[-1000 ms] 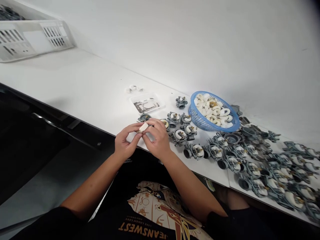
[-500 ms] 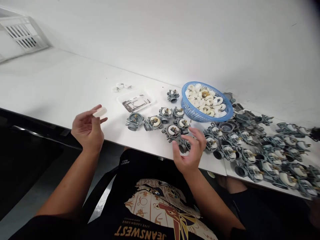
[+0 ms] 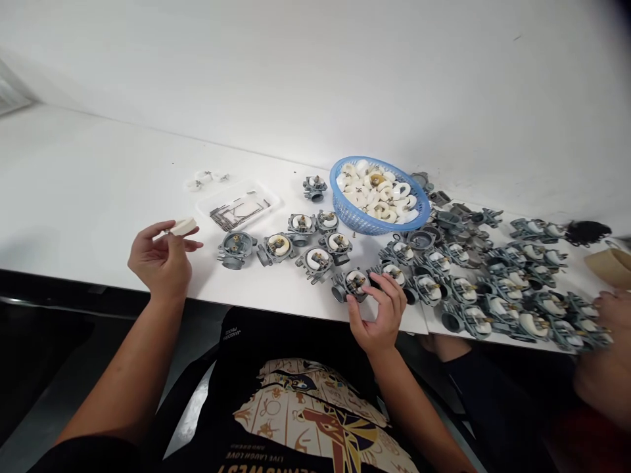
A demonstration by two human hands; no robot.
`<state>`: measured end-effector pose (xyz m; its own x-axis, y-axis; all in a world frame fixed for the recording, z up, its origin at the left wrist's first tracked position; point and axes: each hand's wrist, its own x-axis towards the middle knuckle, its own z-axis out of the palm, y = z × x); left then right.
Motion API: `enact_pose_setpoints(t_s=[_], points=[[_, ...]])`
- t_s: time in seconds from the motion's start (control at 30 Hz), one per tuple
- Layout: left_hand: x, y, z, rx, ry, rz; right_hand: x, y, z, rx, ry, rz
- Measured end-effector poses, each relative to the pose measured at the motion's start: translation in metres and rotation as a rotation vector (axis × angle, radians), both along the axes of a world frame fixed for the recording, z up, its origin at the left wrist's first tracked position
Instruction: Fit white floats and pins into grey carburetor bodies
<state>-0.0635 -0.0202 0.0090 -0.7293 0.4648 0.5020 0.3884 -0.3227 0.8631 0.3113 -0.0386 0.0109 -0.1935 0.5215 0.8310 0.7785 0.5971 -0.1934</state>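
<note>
My left hand [image 3: 162, 259] pinches a white ring-shaped carburetor float [image 3: 183, 227] between thumb and fingers, raised over the table's front edge. My right hand [image 3: 378, 312] is open, its fingers curved and apart, at the near side of a carburetor [image 3: 355, 282] with a white float in it. Its thumb and index fingertips overlap that carburetor's edge; whether they touch I cannot tell. Closest to my left hand stands a carburetor without a float [image 3: 236, 246]. Beside it sits another with a cream float [image 3: 279, 247], and several more with floats stand around.
A blue basket [image 3: 379, 226] heaped with floats stands behind the carburetors. A clear tray [image 3: 273, 202] holds thin metal pins; a few loose floats [image 3: 204, 177] lie behind it. Many carburetors [image 3: 513, 289] crowd the right side. Another person's hand [image 3: 614, 322] is at the far right edge.
The view has shifted right. My right hand has moved right relative to the carburetor it was over, uncovering it. My left hand still holds the float, slightly nearer the carburetors.
</note>
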Motion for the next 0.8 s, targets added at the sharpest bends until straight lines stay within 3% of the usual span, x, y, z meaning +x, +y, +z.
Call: enact_pose_setpoints(t_s=[0.3,0.47,0.63,0.8], points=[[0.0,0.002,0.001,-0.021,0.051,-0.039,0.001,0.005,-0.009,-0.021,0.013,0.01],[0.005,-0.001,0.005,-0.111,0.07,-0.015,0.001,0.004,-0.012,-0.017,-0.014,0.016],[-0.003,-0.001,-0.007,-0.129,0.18,0.02,0.001,0.002,-0.014,-0.031,-0.036,0.006],[-0.014,0.004,-0.019,-0.054,0.415,0.051,0.001,0.002,-0.015,-0.083,-0.058,-0.004]])
